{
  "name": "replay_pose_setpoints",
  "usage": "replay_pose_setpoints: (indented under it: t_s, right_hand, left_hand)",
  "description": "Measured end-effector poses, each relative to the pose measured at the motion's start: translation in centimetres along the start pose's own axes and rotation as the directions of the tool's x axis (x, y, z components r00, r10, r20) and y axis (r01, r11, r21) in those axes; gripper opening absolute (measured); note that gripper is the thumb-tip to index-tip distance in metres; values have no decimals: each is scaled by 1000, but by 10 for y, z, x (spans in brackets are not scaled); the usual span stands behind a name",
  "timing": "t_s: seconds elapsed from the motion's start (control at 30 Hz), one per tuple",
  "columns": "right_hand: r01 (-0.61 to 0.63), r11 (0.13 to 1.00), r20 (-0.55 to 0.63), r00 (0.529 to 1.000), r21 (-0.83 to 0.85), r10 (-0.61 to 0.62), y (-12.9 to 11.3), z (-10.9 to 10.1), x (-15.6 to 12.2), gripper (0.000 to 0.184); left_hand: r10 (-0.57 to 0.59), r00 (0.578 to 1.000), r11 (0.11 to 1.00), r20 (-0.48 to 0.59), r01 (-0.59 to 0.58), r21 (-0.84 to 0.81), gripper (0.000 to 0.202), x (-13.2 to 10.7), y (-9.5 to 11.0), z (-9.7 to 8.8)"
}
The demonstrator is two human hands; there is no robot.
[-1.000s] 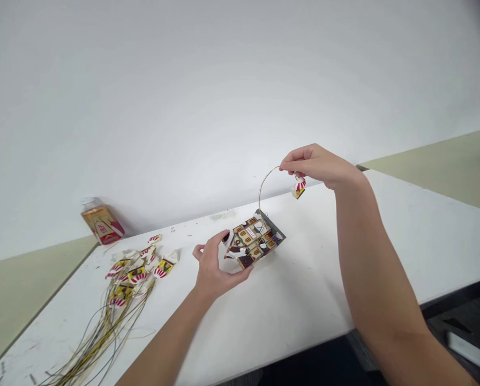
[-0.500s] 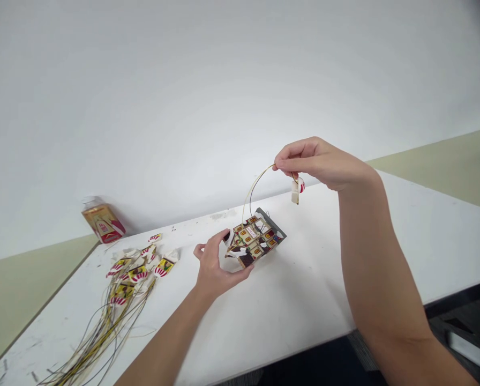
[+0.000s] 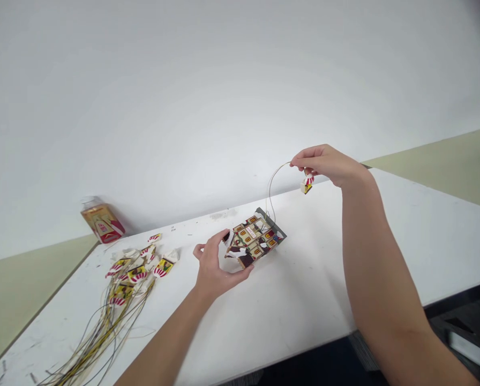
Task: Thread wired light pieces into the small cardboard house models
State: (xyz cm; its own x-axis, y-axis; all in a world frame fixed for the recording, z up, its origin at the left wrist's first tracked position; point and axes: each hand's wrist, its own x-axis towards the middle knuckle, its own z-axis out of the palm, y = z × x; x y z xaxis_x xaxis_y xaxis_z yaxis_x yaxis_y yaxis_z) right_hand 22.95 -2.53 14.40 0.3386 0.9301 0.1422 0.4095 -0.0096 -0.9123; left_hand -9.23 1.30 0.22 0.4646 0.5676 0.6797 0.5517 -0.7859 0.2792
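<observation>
A miniature house [image 3: 256, 240] with printed windows and a snowy brown roof lies tilted on the white table. My left hand [image 3: 218, 262] grips its roof end between thumb and fingers. Above the table, to the right, my right hand [image 3: 318, 161] pinches a pair of thin wires [image 3: 272, 179] that arc down to the house near its grey base. From the same hand dangles a small stall-like piece [image 3: 307, 184] with a red-and-white striped top and a yellow side. Where exactly the wires meet the house is too small to tell.
Several similar striped pieces [image 3: 137, 273] lie heaped on the left of the table [image 3: 296, 316], their long wires [image 3: 99, 338] trailing to the front edge. A bottle with amber contents [image 3: 103, 219] leans at the back left by the white wall [image 3: 224, 107].
My right hand has moved a little to the right with the wires and the dangling piece, which has turned. The wire arc has shifted right. My left hand and the house have stayed put.
</observation>
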Motion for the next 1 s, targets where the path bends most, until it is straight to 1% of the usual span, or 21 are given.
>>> replay_pose_setpoints:
  t_s: [0.17,0.27,0.43,0.67,0.83,1.0]
  right_hand:
    - [-54,998,-63,997,-43,51,11,-6,3,16]
    - [-48,998,-75,996,-43,45,11,-6,2,17]
    - [-42,999,-90,995,-34,39,10,-7,2,18]
    - [-91,994,-145,986,-68,80,18,-11,4,17]
    - [-135,986,-163,979,-93,119,17,-11,5,16]
    - [-144,979,-203,973,-142,113,17,-12,3,16]
  left_hand:
    - [15,1000,1000,-11,-15,1,84,0,-1,1]
    - [23,1000,1000,-12,-23,2,83,0,-2,0]
    - [-2,1000,1000,-8,2,2,83,-1,-1,0]
    - [0,1000,1000,-8,0,5,83,-1,-1,0]
    - [6,1000,1000,-16,-6,3,84,-1,0,1]
    - [-10,1000,1000,-8,10,-5,84,-1,1,0]
